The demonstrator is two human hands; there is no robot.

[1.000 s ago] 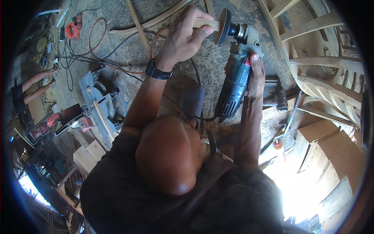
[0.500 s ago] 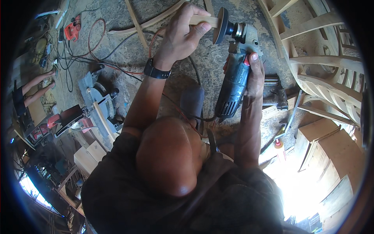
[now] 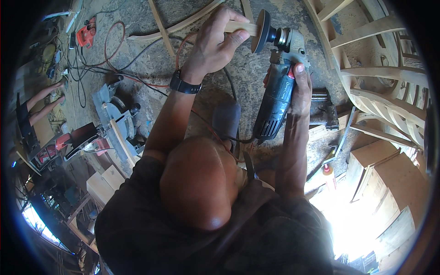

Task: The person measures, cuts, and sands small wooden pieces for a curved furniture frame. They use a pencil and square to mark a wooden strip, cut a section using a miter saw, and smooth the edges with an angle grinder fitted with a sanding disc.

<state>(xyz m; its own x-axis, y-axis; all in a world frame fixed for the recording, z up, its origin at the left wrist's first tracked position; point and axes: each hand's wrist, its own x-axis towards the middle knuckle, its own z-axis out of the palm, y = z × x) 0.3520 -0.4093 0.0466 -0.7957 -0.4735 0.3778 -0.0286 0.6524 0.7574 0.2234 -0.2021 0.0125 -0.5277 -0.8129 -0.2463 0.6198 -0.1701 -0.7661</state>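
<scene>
My right hand [image 3: 300, 94] is wrapped round the dark body of an angle grinder [image 3: 275, 98], its thumb along the side near a red button. At the tool's far end, a round sanding disc [image 3: 261, 32] stands on edge, facing left. Between the thumb and fingers of my left hand [image 3: 213, 43] is a short flat piece of wood [image 3: 242, 27], its right end up against the disc's face. Whether the disc is spinning I cannot tell. From the grinder's rear end a dark cord [image 3: 238, 140] runs off to the left.
Wooden strips [image 3: 183, 24] lie on the floor ahead. At left are a mitre saw [image 3: 120, 114], a red power tool [image 3: 85, 34], tangled cords and another person's legs [image 3: 46, 97]. A curved wooden framework [image 3: 385, 73] fills the right, with a bottle [image 3: 328, 171] and wooden panels [image 3: 398, 183] nearer.
My left hand and the wood have shifted very slightly to the right and nearer. The grinder has barely moved; both grips are the same.
</scene>
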